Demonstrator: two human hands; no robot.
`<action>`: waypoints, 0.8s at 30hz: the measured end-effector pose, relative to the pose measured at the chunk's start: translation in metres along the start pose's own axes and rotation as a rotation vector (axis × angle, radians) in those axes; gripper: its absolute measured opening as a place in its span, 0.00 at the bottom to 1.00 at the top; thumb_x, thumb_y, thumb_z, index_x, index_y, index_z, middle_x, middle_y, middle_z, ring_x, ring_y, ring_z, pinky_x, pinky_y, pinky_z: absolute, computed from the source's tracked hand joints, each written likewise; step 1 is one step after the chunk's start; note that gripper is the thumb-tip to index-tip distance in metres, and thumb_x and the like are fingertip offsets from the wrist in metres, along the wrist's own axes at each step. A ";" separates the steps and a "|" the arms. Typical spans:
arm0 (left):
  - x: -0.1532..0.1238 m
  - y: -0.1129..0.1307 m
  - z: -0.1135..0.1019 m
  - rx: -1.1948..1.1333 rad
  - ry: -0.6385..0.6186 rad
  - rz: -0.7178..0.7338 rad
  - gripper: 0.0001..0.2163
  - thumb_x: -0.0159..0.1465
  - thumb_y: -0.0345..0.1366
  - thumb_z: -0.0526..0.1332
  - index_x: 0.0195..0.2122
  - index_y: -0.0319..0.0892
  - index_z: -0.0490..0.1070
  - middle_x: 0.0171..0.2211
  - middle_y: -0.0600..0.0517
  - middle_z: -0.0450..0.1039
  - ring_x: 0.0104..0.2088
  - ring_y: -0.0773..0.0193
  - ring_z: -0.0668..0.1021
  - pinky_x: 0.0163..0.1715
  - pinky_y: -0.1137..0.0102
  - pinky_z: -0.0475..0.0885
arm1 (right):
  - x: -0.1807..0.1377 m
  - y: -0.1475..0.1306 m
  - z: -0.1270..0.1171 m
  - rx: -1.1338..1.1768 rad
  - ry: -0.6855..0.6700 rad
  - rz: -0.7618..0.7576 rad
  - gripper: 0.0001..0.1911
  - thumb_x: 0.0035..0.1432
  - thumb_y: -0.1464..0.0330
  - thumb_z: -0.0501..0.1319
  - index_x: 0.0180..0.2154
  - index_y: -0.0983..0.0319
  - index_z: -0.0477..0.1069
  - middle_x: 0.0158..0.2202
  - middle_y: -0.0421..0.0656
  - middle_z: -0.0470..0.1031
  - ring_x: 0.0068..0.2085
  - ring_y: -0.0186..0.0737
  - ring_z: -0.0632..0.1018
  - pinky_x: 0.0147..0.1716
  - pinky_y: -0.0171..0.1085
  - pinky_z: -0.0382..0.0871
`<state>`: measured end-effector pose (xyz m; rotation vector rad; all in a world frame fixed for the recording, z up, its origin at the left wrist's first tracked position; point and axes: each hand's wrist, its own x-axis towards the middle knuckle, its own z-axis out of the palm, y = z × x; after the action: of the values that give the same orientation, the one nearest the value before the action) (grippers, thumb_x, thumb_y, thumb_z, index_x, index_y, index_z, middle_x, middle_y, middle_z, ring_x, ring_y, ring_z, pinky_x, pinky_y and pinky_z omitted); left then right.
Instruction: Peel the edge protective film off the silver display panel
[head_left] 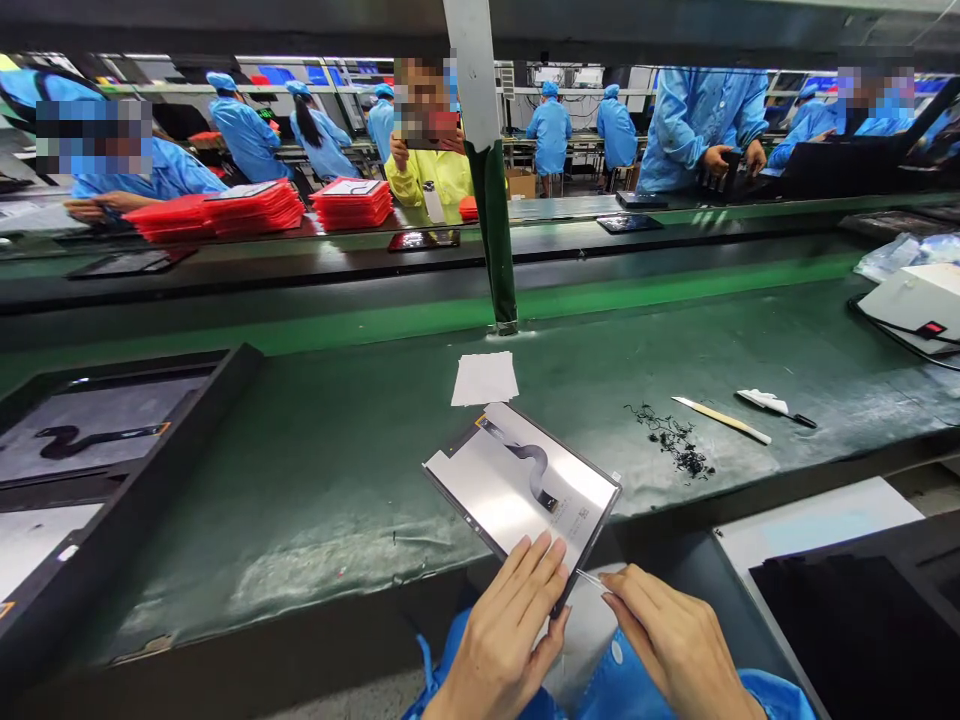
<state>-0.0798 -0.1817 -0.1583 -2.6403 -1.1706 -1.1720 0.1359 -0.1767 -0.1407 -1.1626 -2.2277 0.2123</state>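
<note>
- Display panel [517, 478] lies back side up at the near edge of the green bench mat [315, 480], near corner hanging off the edge toward the person.
- Long axis runs diagonally, far-left to near-right; black flex cable [531, 462] snakes down its middle.
- Left hand [504, 625] is directly on it: fingers fairly straight and close together, tips pressed flat on the near corner, thumb at the panel's near edge. Pinning it rather than gripping round it.
- Right hand [671, 635] sits just right of that corner, fingers pinched shut on a thin tab or strip [592, 578] that runs left to the panel's edge. Can't tell if it's film or tape.
- Key relation: panel is up and left of the right hand, strip bridging the gap; left hand is the nearer one, already touching.
- Elsewhere: white paper square [484, 378] just beyond the panel; pile of black scraps [675, 445], a pale spatula tool [721, 420] and a wrapped tool [772, 405] to the right, well apart from both hands.
- Black tray [150, 470] with another part at the left.
- Other workers in blue coats at the far lines, red tray stacks [352, 203] there.
</note>
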 end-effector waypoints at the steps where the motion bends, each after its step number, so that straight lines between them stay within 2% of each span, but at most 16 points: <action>1: 0.000 0.000 0.000 0.000 -0.003 0.000 0.14 0.68 0.24 0.57 0.55 0.30 0.70 0.54 0.38 0.76 0.62 0.53 0.72 0.62 0.58 0.68 | 0.001 0.000 -0.001 -0.012 0.001 -0.008 0.17 0.74 0.69 0.47 0.39 0.59 0.74 0.26 0.40 0.75 0.25 0.34 0.79 0.27 0.28 0.71; 9: -0.001 -0.001 0.001 -0.024 -0.006 -0.022 0.17 0.68 0.24 0.57 0.57 0.33 0.68 0.55 0.39 0.75 0.62 0.53 0.72 0.61 0.58 0.69 | 0.011 -0.002 -0.006 -0.020 -0.012 -0.021 0.20 0.73 0.70 0.45 0.31 0.58 0.68 0.23 0.37 0.72 0.21 0.32 0.76 0.22 0.29 0.65; 12: 0.000 -0.002 -0.001 -0.017 -0.015 -0.018 0.16 0.68 0.24 0.57 0.57 0.33 0.69 0.55 0.39 0.76 0.62 0.52 0.72 0.61 0.57 0.70 | 0.010 -0.002 -0.006 0.043 -0.057 0.032 0.19 0.73 0.69 0.46 0.30 0.58 0.66 0.23 0.37 0.72 0.21 0.33 0.76 0.22 0.30 0.64; 16: 0.001 -0.003 -0.007 -0.015 -0.044 0.002 0.16 0.68 0.24 0.56 0.56 0.32 0.69 0.55 0.39 0.76 0.62 0.53 0.72 0.62 0.58 0.69 | 0.010 0.000 -0.005 0.286 -0.236 0.271 0.16 0.71 0.64 0.49 0.31 0.57 0.68 0.26 0.38 0.76 0.24 0.36 0.77 0.24 0.32 0.65; 18: 0.001 -0.003 -0.008 -0.020 -0.050 -0.002 0.15 0.69 0.25 0.56 0.57 0.32 0.69 0.55 0.39 0.75 0.62 0.54 0.71 0.62 0.59 0.68 | 0.012 0.001 -0.004 0.446 -0.356 0.439 0.16 0.68 0.62 0.52 0.28 0.58 0.67 0.23 0.38 0.74 0.24 0.37 0.75 0.24 0.33 0.63; 21: -0.001 -0.002 -0.008 -0.019 -0.052 -0.014 0.15 0.68 0.24 0.56 0.55 0.32 0.69 0.55 0.39 0.75 0.63 0.54 0.71 0.63 0.59 0.67 | 0.018 0.006 -0.001 0.748 -0.489 0.685 0.18 0.63 0.56 0.56 0.25 0.59 0.64 0.18 0.35 0.67 0.20 0.33 0.68 0.22 0.32 0.59; 24: -0.001 0.000 -0.006 -0.011 -0.044 -0.028 0.15 0.67 0.22 0.55 0.54 0.32 0.69 0.55 0.39 0.75 0.62 0.54 0.71 0.63 0.58 0.67 | 0.025 0.011 0.002 1.024 -0.590 0.892 0.21 0.54 0.49 0.61 0.26 0.59 0.64 0.15 0.31 0.62 0.14 0.26 0.56 0.15 0.31 0.48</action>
<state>-0.0838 -0.1846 -0.1548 -2.6801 -1.2153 -1.1328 0.1317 -0.1508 -0.1353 -1.4260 -1.3837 1.9693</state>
